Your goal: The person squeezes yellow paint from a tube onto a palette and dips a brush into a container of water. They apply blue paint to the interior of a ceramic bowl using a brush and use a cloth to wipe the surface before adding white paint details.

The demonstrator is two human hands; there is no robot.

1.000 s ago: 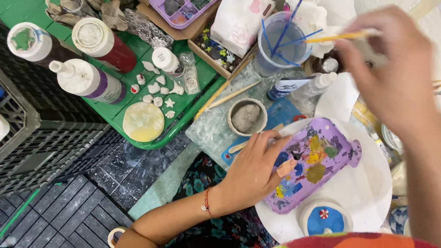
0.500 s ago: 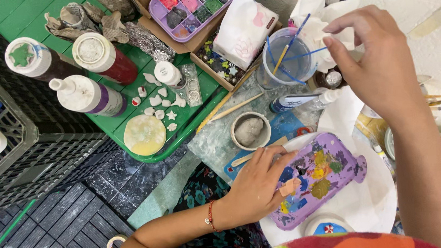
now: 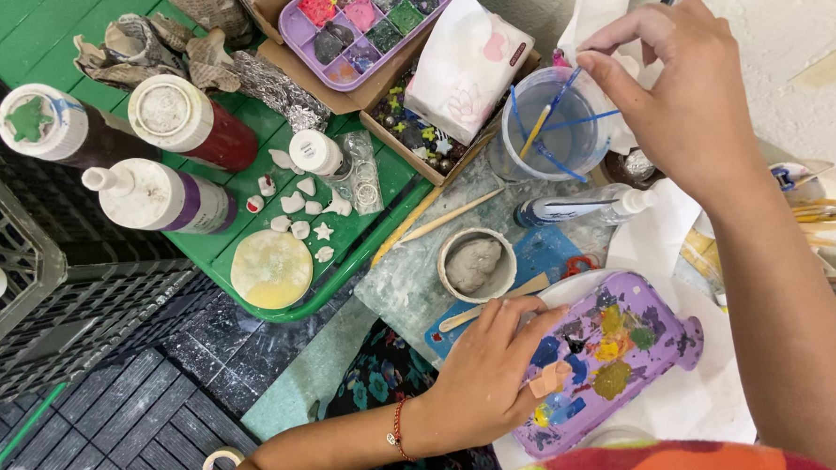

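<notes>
Head view, I'm watching two bare hands over a crowded craft table. The right hand [image 3: 684, 92] is up at the far right, above the clear plastic cup [image 3: 528, 169] that holds several thin brushes. Thumb and forefinger are drawn close together right at the top end of one brush [image 3: 549, 115]; the other fingers are loosely curled. They are touching the handle or just off it, and I cannot tell whether the brush is actually gripped.

The left hand [image 3: 490, 373] is near centre, with the thumb lying on top of the purple palette [image 3: 653, 347] and the fingers curled round its left edge. I read that as a light hold that pins it. There is a plaster [image 3: 547, 382] on the thumb. The palette sits on a white plate [image 3: 712, 405] and carries blue, yellow and green paint blobs.

Between the cup and the palette are a small bowl of grey clay [image 3: 476, 265] and a squeeze bottle [image 3: 577, 209] lying on its side. To the left is the green tray [image 3: 43, 40], holding small white shapes [image 3: 304, 212], a pale disc [image 3: 271, 268] and three capped paint bottles [image 3: 167, 194]. Far centre is a purple tray of paint pans [image 3: 371, 16] next to a tissue pack [image 3: 467, 59].

My judgement is that the step in hand is brush handling at the cup, with the palette kept ready. Any move from here calls for a firm pinch on that single handle and a straight lift, so the light cup doesn't tip and the neighbouring brushes don't drag. The left hand's hold has to stay steady.
</notes>
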